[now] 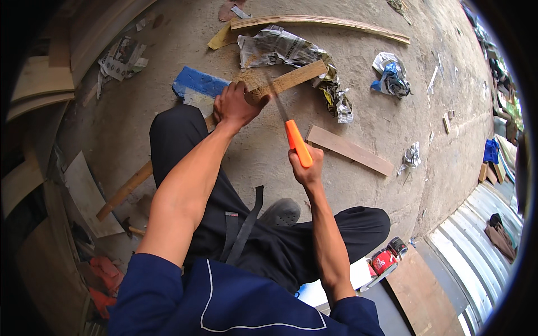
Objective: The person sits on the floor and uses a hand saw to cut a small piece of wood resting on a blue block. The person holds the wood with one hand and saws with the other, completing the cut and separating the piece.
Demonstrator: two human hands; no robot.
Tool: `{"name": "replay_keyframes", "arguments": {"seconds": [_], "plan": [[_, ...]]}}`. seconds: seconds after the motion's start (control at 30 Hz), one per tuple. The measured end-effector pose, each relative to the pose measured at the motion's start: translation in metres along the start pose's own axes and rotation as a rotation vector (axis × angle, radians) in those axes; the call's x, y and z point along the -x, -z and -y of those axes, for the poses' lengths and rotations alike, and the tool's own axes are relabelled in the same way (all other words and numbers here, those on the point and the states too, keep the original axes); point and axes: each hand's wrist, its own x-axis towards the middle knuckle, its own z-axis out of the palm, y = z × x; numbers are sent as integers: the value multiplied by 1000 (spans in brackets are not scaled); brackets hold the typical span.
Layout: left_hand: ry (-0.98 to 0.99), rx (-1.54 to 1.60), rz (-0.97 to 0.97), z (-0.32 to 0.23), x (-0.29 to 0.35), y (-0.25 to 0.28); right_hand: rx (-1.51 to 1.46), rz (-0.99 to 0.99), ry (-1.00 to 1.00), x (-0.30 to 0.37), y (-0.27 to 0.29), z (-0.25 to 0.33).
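Observation:
A hand saw with an orange handle [299, 144] is gripped in my right hand [308, 164]. Its thin blade, blurred, lies across a narrow wooden plank [297, 78]. Just left of the blade, my left hand [237, 105] clasps the plank, thumb toward the blade; part of the fingers' undersides is hidden. The plank slants down and left beneath my left leg, and a long wooden length shows again beyond the knee. Next to my left hand, a block painted blue and white [203, 85] lies by the plank. Sawdust is scattered on the floor near the cut.
Crumpled newspaper [286, 47] lies behind the plank, with a long wood strip [325, 22] farther off. A flat board [348, 150] rests right of the saw. Crumpled foil-like wrapping [391, 75] sits at the right. Red cans [383, 261] stand near my right knee.

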Motion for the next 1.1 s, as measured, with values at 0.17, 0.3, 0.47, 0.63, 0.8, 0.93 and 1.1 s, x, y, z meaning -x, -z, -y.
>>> {"name": "replay_keyframes", "arguments": {"seconds": [0.17, 0.3, 0.47, 0.63, 0.8, 0.93, 1.1], "plan": [[137, 139, -9, 10, -6, -12, -17, -35, -54, 4, 13, -3], [151, 172, -65, 12, -9, -15, 11, 52, -20, 6, 14, -8], [74, 86, -37, 4, -4, -8, 43, 108, -12, 2, 0, -8], [96, 46, -10, 3, -5, -6, 32, 125, -6, 1, -1, -10], [101, 28, 9, 5, -4, -7, 57, 139, -39, 11, 7, -8], [77, 35, 1, 5, -7, -8, 41, 148, -54, 9, 8, 1], [39, 1, -81, 8, -8, -12, 93, 181, -26, 17, 18, -3]]}}
